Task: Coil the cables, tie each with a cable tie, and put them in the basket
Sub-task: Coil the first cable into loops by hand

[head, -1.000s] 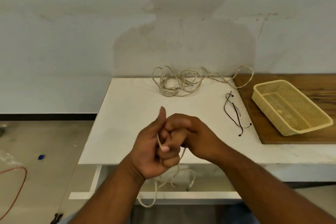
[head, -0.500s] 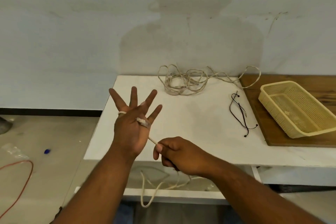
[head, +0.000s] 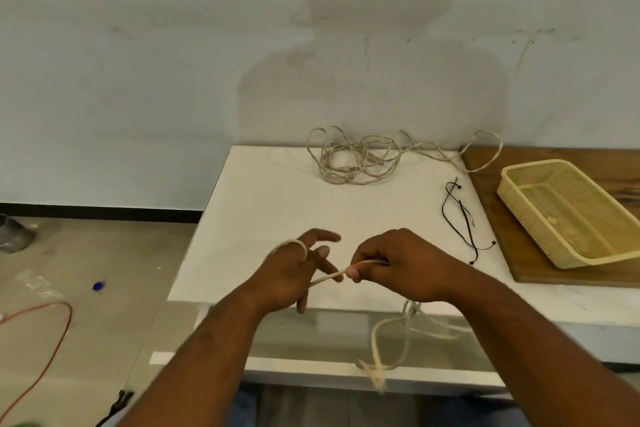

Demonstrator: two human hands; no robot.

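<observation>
Fingers (head: 353, 272) of right hand (head: 398, 263) pinch cable (head: 329, 277) looped round spread left hand (head: 287, 274); tangle (head: 356, 163), ties (head: 460, 218), basket (head: 533, 166) beyond.

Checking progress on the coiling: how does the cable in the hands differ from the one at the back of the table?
The held cable is looped round the left hand and pinched by the right hand; the back cable lies untouched on the table. The held cable runs taut between the hands, slack hanging below the table edge; the back cable is a loose tangle. Both are beige and untied.
</observation>
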